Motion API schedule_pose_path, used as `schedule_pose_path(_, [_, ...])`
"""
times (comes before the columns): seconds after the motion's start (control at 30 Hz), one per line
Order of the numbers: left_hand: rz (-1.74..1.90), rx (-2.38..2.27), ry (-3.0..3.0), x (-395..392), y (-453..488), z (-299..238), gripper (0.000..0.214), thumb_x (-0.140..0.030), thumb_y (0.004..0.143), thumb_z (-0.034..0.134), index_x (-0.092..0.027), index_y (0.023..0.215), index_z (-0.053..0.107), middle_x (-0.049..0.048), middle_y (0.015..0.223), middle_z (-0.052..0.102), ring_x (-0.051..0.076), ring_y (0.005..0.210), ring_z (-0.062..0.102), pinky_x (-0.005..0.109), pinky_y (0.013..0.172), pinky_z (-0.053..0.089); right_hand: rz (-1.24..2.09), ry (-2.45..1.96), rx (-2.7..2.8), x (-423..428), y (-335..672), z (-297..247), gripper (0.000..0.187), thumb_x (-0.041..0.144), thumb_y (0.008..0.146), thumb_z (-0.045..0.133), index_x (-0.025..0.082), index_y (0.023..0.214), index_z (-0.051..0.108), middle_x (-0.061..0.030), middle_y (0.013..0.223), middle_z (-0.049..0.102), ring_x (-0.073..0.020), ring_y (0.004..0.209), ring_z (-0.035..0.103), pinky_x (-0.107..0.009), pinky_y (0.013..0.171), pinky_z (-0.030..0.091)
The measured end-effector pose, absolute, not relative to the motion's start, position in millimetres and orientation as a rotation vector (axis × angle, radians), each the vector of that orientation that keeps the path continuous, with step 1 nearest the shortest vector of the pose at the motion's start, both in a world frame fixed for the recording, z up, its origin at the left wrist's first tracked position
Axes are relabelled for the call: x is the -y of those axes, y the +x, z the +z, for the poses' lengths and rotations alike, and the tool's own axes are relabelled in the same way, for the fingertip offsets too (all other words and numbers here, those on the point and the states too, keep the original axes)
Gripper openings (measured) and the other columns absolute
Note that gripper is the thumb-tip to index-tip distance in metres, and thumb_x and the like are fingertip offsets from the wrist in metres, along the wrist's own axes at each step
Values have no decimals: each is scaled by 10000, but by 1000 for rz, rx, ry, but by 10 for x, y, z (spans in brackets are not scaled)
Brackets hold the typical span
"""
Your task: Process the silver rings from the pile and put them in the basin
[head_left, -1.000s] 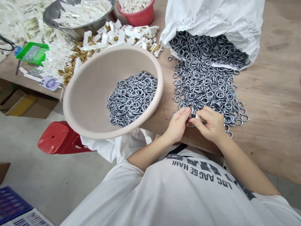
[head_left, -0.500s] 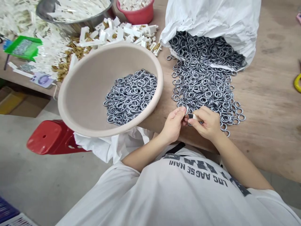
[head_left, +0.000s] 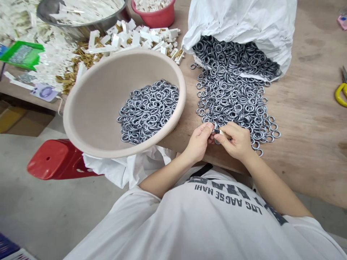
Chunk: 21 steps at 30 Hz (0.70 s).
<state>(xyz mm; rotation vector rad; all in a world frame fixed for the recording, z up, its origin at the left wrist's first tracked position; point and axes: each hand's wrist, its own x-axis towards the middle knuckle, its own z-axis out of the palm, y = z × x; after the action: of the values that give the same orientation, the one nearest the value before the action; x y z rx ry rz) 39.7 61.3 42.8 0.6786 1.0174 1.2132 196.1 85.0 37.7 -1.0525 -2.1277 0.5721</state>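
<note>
My left hand [head_left: 199, 142] is closed in a pinch on a grey ring [head_left: 215, 126], partly covered by the fingertips. Close beside it, my right hand [head_left: 236, 141] grips a small black-and-white tool [head_left: 217, 131]; its dark end lies against or very near the ring, and I cannot tell its exact kind. Just beyond both hands spreads a loose pile of grey rings [head_left: 233, 97], spilling from a white sack [head_left: 241, 21]. To the left, a wide beige basin [head_left: 89, 108] holds many more such rings [head_left: 150, 112].
Yellow-handled scissors or pliers [head_left: 340, 94] lie at the right. White and gold pieces [head_left: 135, 38] are heaped behind the basin, near a metal bowl [head_left: 81, 30] and a red tub [head_left: 159, 17]. A green tray [head_left: 23, 54] sits far left. A red stool [head_left: 51, 159] stands below.
The dark end of the tool has turned and come closer to the ring in my left fingers. Both hands stay nearly in place, while the whole view has shifted slightly.
</note>
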Motion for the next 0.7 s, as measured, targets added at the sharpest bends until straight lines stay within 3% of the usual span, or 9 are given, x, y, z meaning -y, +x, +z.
schedule_pose_path(0.23, [982, -908, 955, -450, 382, 429, 453, -562, 929, 576, -172, 715, 492, -27, 634, 476, 89, 587, 429, 229, 593, 366, 766, -1228, 1690, -1056, 2095, 334, 377, 501, 981, 548, 223, 727, 566, 27, 633, 463, -141, 607, 424, -303, 603, 329])
schedule_pose_path(0.43, [1086, -1028, 1007, -506, 320, 412, 419, -564, 883, 647, -161, 801, 568, -13, 717, 535, 106, 668, 467, 236, 650, 392, 1044, -982, 1792, -955, 1994, 333, 310, 525, 895, 666, 238, 1011, 649, -13, 858, 651, -171, 746, 582, -312, 700, 458])
schedule_pose_path(0.6, [1090, -1043, 942, -490, 267, 373, 397, -542, 852, 692, -157, 833, 598, -15, 760, 558, 96, 676, 503, 217, 658, 442, 1015, -1007, 1868, -960, 1949, 281, 278, 486, 857, 728, 230, 934, 651, -1, 840, 669, -163, 733, 593, -299, 695, 452])
schedule_pose_path(0.7, [1138, -1071, 846, -504, 161, 345, 371, -531, 875, 669, -168, 863, 589, -9, 830, 610, 69, 612, 515, 205, 600, 443, 827, -1099, 1965, -1005, 2000, 258, 251, 455, 868, 727, 226, 938, 653, -8, 853, 663, -172, 762, 600, -296, 694, 431])
